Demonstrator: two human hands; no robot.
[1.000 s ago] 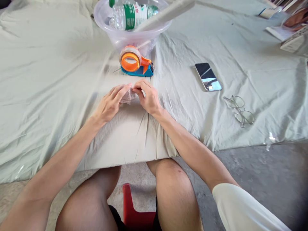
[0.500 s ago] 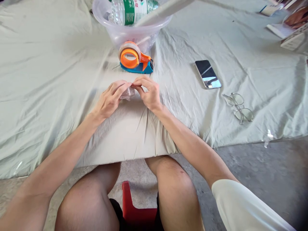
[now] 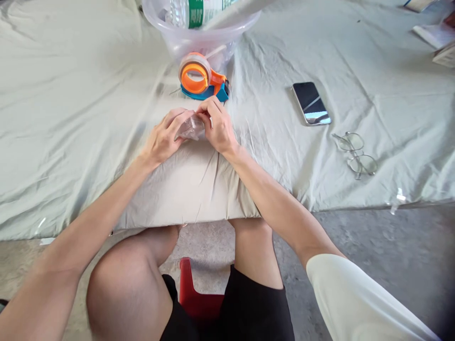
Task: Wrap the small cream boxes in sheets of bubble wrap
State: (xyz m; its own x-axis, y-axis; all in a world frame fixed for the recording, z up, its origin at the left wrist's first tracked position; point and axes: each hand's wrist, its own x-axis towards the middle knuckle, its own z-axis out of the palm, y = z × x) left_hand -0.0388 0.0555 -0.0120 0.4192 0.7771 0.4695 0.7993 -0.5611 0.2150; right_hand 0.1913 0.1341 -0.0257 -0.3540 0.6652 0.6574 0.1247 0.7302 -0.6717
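A small clear plastic package is between my two hands, low over the cloth. My left hand grips its left side, with the fingers over the top and the thumb below. At its upper right edge my right hand is closed in a pinch; the fingertips partly hide what they hold. The contents of the package are too unclear to name. Just beyond my fingers stands an orange and blue tape dispenser with a roll of clear tape on it.
Behind the dispenser, a translucent plastic basin holds a bottle with a green and white label. To the right lie a phone and eyeglasses on the cloth-covered table. Boxes sit at the far right. A red stool is below me.
My right hand's fingers have lifted slightly at the package's upper edge, and more of the package shows between my hands. The whole view has shifted a little.
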